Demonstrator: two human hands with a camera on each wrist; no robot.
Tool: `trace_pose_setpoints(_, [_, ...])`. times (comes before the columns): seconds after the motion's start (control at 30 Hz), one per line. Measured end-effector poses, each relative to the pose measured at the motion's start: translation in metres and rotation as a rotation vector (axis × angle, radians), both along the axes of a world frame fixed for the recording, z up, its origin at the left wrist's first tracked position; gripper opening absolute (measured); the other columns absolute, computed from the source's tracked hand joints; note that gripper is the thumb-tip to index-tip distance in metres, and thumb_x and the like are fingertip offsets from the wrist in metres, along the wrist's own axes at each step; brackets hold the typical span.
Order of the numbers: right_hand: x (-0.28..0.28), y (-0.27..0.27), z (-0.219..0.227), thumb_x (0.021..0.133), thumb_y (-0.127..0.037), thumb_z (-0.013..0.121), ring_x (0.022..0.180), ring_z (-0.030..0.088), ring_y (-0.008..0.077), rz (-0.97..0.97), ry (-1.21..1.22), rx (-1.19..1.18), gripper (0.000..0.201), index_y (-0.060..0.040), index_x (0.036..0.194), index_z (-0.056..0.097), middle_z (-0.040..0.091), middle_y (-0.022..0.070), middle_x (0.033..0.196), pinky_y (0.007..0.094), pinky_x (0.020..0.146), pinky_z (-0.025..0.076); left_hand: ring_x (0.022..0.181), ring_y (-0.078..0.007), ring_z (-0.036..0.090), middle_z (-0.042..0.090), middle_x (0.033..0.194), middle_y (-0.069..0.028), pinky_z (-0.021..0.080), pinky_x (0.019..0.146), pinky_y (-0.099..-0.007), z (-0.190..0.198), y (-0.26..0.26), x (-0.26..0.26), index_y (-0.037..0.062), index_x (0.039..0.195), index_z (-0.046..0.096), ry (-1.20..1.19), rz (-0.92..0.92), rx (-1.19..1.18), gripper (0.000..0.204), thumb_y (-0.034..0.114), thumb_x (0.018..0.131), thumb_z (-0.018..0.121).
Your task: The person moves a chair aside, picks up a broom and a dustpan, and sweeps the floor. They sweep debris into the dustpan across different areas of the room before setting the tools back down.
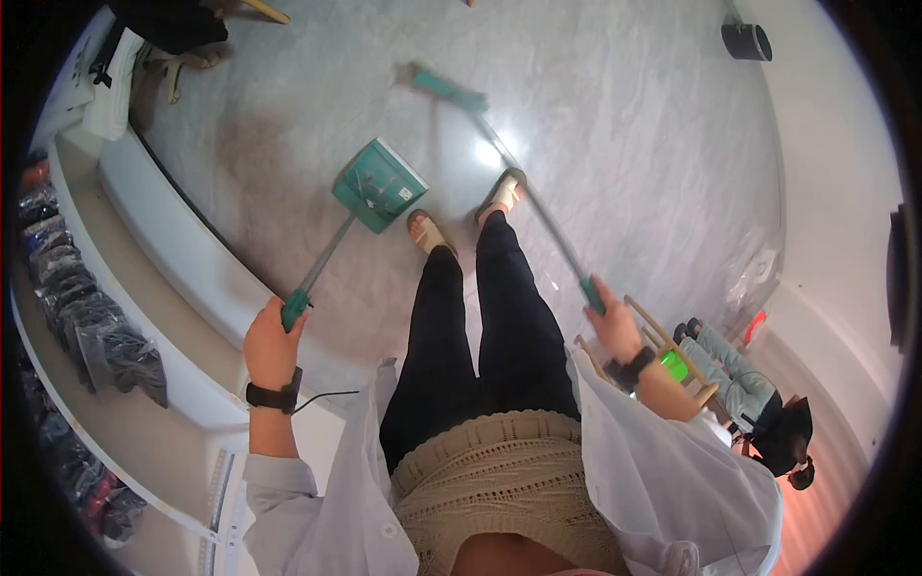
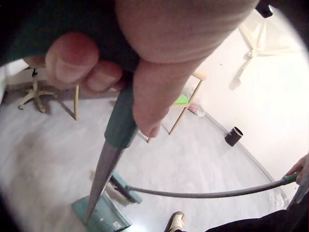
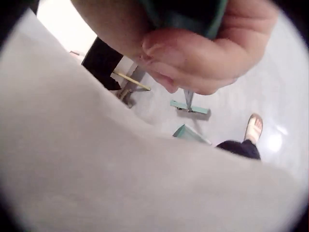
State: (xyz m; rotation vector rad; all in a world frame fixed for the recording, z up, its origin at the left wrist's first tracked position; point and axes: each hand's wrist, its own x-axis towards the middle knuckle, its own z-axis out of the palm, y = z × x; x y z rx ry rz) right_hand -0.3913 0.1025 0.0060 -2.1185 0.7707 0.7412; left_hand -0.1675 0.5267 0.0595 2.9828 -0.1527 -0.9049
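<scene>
My left hand (image 1: 274, 344) grips the green handle of a long-handled dustpan (image 1: 380, 182). The pan lies on the grey floor ahead of my left foot, its pale front edge facing away from me. In my right hand (image 1: 615, 322) is the green grip of a broom (image 1: 538, 206) with a grey pole. Its green head (image 1: 449, 89) is blurred and sits beyond the dustpan, to the right. In the left wrist view, fingers and thumb wrap the dustpan handle (image 2: 120, 118). The right wrist view has curled fingers (image 3: 193, 60) round the broom grip, and a pale sleeve (image 3: 96, 159) hides much of the scene.
Shelves (image 1: 144, 288) with bagged goods (image 1: 86, 317) curve along the left. A person (image 1: 768, 413) sits on the right near a wooden chair (image 1: 663, 346). A black bin (image 1: 746, 42) stands by the far right wall. Another person's sandalled foot (image 1: 178, 72) is at upper left.
</scene>
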Motion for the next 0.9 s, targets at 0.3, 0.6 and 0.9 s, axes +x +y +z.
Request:
trace_pose_setpoints(0.3, [0.159,-0.088,-0.13,0.078,-0.012,0.051,0.095,0.055,0.041,-0.025,-0.015,-0.378,0.056,-0.0052,0.131,0.034,0.057,0.0275,0.102,0.0452,0.082,0.045,0.072,-0.037,0.055,0.057,0.074,-0.0177,0.042,0.06,-0.0437,-0.006,-0.002,-0.011,0.0025,0.082,0.049,-0.039,0.057,0.014,0.03,0.029,0.079,0.063])
trace_pose_setpoints(0.6, [0.059,0.009,-0.094,0.079,-0.008,0.048,0.076,0.058,0.0429,0.263,0.124,-0.179,0.058,-0.0056,0.132,0.026,0.059,0.0282,0.081,0.0509,0.07,0.046,0.076,-0.0409,0.055,0.058,0.079,-0.0242,0.043,0.064,-0.0441,-0.005,-0.002,-0.007,-0.003,0.094,0.053,0.03,0.13,0.007,0.038,0.029,0.077,0.065])
trace_pose_setpoints(0.9, [-0.006,0.017,0.028,0.078,-0.014,0.058,0.083,0.058,0.0421,0.167,0.177,0.12,0.057,-0.0143,0.131,0.037,0.059,0.0269,0.087,0.0439,0.072,0.047,0.072,-0.0372,0.054,0.057,0.073,-0.0183,0.041,0.061,-0.0442,-0.008,0.004,-0.014,0.0015,0.084,0.05,-0.013,0.122,-0.002,0.03,0.028,0.079,0.063])
